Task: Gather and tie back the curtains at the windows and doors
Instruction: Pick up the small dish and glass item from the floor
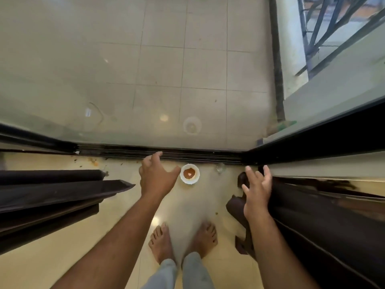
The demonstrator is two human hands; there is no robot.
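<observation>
The person stood barefoot on the glossy cream floor (62, 257), facing a sliding glass door (145, 80) whose dark metal track (166, 154) ran across in front of the toes. Both arms were stretched forward and down. The left hand (156, 178) hung with its grip apart, fingers spread and loosely bent, holding nothing, the thumb just beside a small round white bowl (189, 174) with a scalloped rim and something reddish-brown inside, standing on the floor near the track. The right hand (257, 195) was also spread, grip apart, fingers straight and splayed, lying right against the edge of the dark brown curtain on the right (323, 226); whether it touched the cloth I could not tell. That curtain fell in heavy, smooth folds, its hem crumpled on the floor beside the right foot (205, 238). A second dark curtain on the left (52, 197) hung in stiff, flat pleats, well apart from the left hand. Through the glass showed pale square tiles (204, 67).
</observation>
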